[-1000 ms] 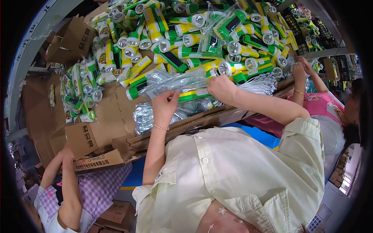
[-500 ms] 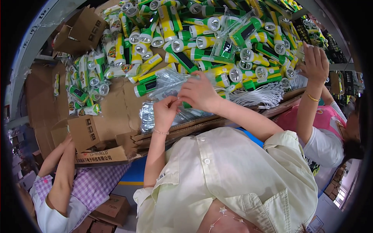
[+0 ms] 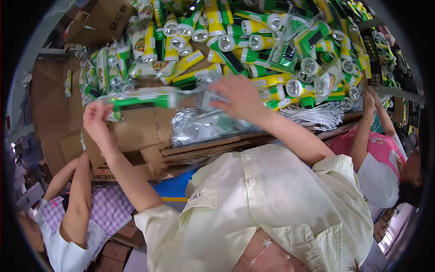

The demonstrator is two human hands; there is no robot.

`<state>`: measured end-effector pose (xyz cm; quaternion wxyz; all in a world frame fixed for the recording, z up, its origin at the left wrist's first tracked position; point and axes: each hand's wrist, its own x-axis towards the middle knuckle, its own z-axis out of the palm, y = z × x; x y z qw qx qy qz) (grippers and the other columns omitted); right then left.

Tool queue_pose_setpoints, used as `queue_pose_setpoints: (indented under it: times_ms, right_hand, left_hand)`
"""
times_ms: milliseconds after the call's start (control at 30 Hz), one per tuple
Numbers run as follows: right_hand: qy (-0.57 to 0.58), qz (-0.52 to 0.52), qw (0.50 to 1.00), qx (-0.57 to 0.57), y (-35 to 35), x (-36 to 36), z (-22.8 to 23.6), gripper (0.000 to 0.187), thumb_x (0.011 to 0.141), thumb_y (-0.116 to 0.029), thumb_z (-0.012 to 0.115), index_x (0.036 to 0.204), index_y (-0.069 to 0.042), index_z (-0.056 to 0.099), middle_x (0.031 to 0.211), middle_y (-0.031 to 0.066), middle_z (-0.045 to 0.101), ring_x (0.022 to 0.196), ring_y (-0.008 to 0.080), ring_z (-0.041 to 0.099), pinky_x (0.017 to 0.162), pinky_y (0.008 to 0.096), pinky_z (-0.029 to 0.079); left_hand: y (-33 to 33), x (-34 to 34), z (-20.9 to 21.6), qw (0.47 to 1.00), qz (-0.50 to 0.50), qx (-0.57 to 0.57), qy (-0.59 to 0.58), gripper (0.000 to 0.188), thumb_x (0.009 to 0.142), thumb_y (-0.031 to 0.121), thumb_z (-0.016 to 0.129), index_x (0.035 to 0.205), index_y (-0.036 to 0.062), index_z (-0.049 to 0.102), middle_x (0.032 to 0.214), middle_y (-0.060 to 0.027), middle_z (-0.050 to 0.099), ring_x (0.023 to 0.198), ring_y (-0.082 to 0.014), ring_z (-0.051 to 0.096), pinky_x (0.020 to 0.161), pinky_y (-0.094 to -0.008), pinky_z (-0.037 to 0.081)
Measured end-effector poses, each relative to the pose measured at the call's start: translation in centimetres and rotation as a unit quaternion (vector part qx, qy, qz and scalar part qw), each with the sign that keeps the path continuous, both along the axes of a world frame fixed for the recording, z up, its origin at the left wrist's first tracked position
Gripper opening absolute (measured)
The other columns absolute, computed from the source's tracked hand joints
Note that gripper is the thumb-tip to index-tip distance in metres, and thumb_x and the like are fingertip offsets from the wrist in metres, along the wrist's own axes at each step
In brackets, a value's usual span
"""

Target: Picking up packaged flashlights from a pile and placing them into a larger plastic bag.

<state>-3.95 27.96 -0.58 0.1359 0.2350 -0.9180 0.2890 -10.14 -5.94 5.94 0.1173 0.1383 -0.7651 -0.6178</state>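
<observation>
Containers, as I read them from my remote feed. One open carton (image 3: 102,20), brown, flaps raised, upper left; its contents I cannot make out. One cardboard work surface (image 3: 142,129), creased, bearing a heap of loose flashlights (image 3: 260,42). One group of bagged flashlights (image 3: 102,75), each sleeved in clear film, lying on the left of the cardboard. One stack of clear bags (image 3: 206,127), near edge, flat and crinkled. One black crate (image 3: 374,72), lattice-walled, right side, green-and-yellow pieces beside it.

Materials and shapes. Flashlights: smooth, glossy, green and yellow bodies, round silvery reflectors in white rims, some with dark flat panels. Bags: thin, transparent, wrinkled, catching light. White cords (image 3: 312,115): slim, bundled, fanned out right of the bags.

Item in hand. One bagged flashlight (image 3: 147,100), long, green with a dark panel, blurred, held level above the cardboard. The left hand (image 3: 96,121) has its fingers pinched on the left end; the item extends rightward from them toward the right hand (image 3: 242,97). That hand, also blurred, reaches over a crumpled clear bag (image 3: 206,88); whether its fingers grip film I cannot tell.
</observation>
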Motion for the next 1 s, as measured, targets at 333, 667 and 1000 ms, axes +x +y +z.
queue_pose_setpoints:
  times_ms: [333, 667, 1000]
  right_hand:
    - [-0.106, 0.174, 0.947, 0.247, -6.6, 2.9, -9.2, 0.016, 0.076, -0.02, 0.055, 0.082, -0.011, 0.065, 0.085, 0.0023, 0.061, 0.09, 0.0185, 0.054, 0.082, 0.0343, 0.035]
    - [-0.062, 0.136, 0.981, 0.126, -4.0, 2.4, -5.8, 0.011, 0.068, -0.014, 0.062, 0.079, -0.013, 0.064, 0.079, -0.0012, 0.059, 0.083, 0.0182, 0.056, 0.079, 0.0344, 0.038]
    - [0.007, 0.042, 0.999, -0.027, 1.4, 3.6, 0.4, 0.014, 0.074, -0.013, 0.067, 0.086, -0.017, 0.062, 0.079, -0.0034, 0.058, 0.077, 0.0154, 0.058, 0.082, 0.0368, 0.04]
  left_hand:
    - [-22.8, -8.4, -9.1, 0.962, 0.271, -0.026, 0.002, 0.031, 0.082, 0.005, 0.064, 0.106, -0.0113, 0.054, 0.088, -0.0155, 0.063, 0.079, -0.0244, 0.065, 0.07, -0.0271, 0.054]
    - [9.5, 4.2, -6.6, 0.818, -0.481, -0.315, -0.008, 0.026, 0.07, 0.013, 0.07, 0.094, 0.0043, 0.065, 0.087, -0.0133, 0.063, 0.086, -0.0322, 0.059, 0.075, -0.0387, 0.047]
    - [15.1, 7.5, -4.6, 0.888, -0.393, -0.218, -0.094, 0.013, 0.074, 0.011, 0.067, 0.083, 0.0024, 0.068, 0.075, -0.0132, 0.066, 0.065, -0.0282, 0.063, 0.059, -0.0331, 0.049]
